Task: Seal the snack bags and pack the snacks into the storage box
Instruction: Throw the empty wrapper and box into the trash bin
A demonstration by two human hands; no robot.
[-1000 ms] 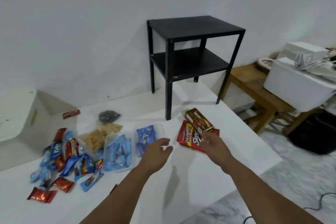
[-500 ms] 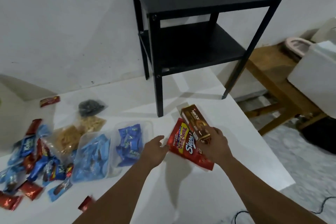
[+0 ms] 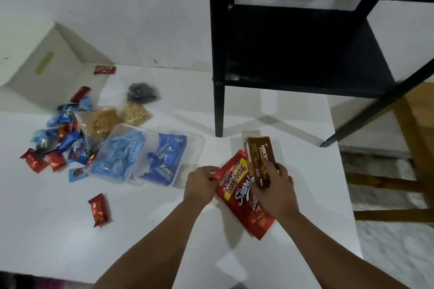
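The left hand [image 3: 202, 183] pinches the edge of the red snack bag [image 3: 239, 197] on the white tabletop [image 3: 152, 230]. The right hand [image 3: 273, 190] grips the brown box [image 3: 259, 155] lying over it.

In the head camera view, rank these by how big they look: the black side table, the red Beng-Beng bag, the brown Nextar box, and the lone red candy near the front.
1. black side table
2. red Beng-Beng bag
3. brown Nextar box, partly covered by the right hand
4. lone red candy

Two hands [image 3: 203, 182], two tubs [image 3: 197, 145]
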